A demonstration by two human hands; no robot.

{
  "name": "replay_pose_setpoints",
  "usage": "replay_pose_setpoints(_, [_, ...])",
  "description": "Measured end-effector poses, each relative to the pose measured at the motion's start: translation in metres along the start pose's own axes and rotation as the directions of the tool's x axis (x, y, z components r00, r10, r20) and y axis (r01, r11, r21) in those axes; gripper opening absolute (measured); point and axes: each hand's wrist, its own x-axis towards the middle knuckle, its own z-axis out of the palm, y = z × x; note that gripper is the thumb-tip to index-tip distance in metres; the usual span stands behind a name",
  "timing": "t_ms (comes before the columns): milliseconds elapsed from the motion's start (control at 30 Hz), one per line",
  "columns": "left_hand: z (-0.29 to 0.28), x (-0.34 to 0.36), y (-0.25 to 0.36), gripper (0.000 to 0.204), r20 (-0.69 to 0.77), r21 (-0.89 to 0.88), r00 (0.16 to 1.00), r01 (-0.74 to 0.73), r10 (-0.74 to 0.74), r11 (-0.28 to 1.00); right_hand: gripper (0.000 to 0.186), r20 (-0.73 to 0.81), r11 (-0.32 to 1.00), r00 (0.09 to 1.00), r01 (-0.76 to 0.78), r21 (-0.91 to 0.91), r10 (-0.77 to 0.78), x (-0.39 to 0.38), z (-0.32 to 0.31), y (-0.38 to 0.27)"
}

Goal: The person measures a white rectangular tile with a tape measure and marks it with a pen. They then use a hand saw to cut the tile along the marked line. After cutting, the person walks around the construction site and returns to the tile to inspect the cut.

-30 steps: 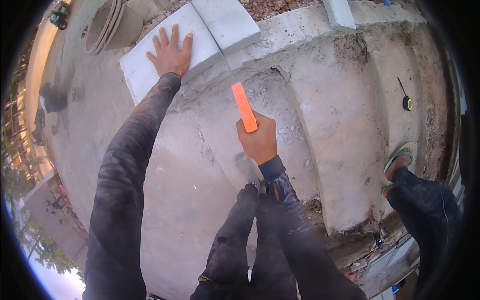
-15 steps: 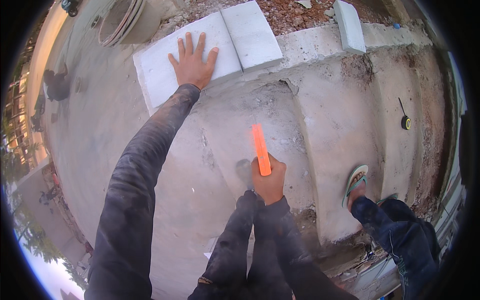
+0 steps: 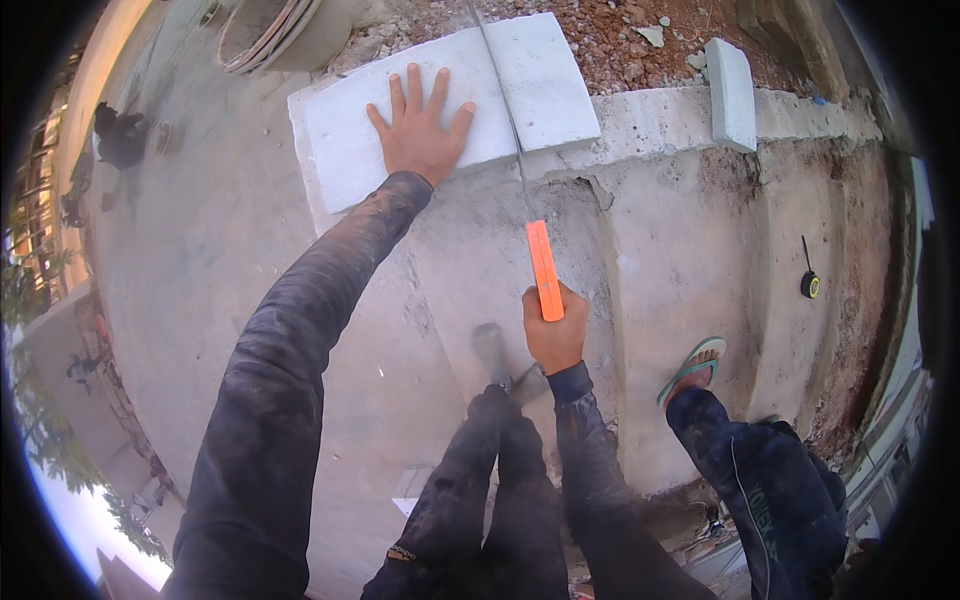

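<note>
A white lightweight block [image 3: 345,125] lies across a low concrete ledge ahead of me. My left hand [image 3: 425,130] presses flat on its top, fingers spread. In my right hand [image 3: 557,330] is the orange handle of a handsaw [image 3: 543,268], held with the fingers wrapped round it. The saw's thin blade runs forward from the handle through a cut line across the block, right of my left hand, and its far end passes beyond the block's far edge. To the right of the cut is a smaller portion of the block [image 3: 545,85]. How deep the cut goes cannot be seen.
A narrow white offcut [image 3: 731,95] leans on the ledge [image 3: 655,122]. Concrete steps descend to the right, with a tape measure [image 3: 809,283] on one. Another person's sandalled foot [image 3: 693,370] stands near my right side. A bucket [image 3: 285,35] is at the far left, beside reddish rubble [image 3: 610,45].
My right hand has pushed the saw forward, so more blade shows past the block's far edge. My left hand stays on the block. The other person's foot has shifted slightly.
</note>
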Motion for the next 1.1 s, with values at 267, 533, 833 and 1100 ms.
replay_pose_setpoints(267, [-0.003,-0.006,-0.010,0.067,0.010,0.007,1.000,0.009,-0.009,1.000,0.007,-0.029,0.999,0.999,0.033,0.033,-0.032,-0.062,-0.014,0.019])
replay_pose_setpoints(533, [-0.002,-0.003,-0.014,0.067,-0.013,-0.018,1.000,0.005,-0.005,1.000,0.014,-0.040,0.996,0.999,0.027,0.086,-0.024,-0.020,0.005,0.019])
replay_pose_setpoints(833, [0.002,-0.006,-0.007,0.068,-0.001,-0.049,1.000,0.021,-0.021,0.999,0.015,-0.059,0.996,0.998,0.036,0.082,-0.031,-0.025,0.003,0.019])
replay_pose_setpoints(1100, [0.014,0.085,-0.049,0.071,-0.012,0.012,0.988,0.155,-0.155,0.988,0.011,-0.043,0.995,0.996,0.078,0.064,-0.075,-0.009,0.010,0.017])
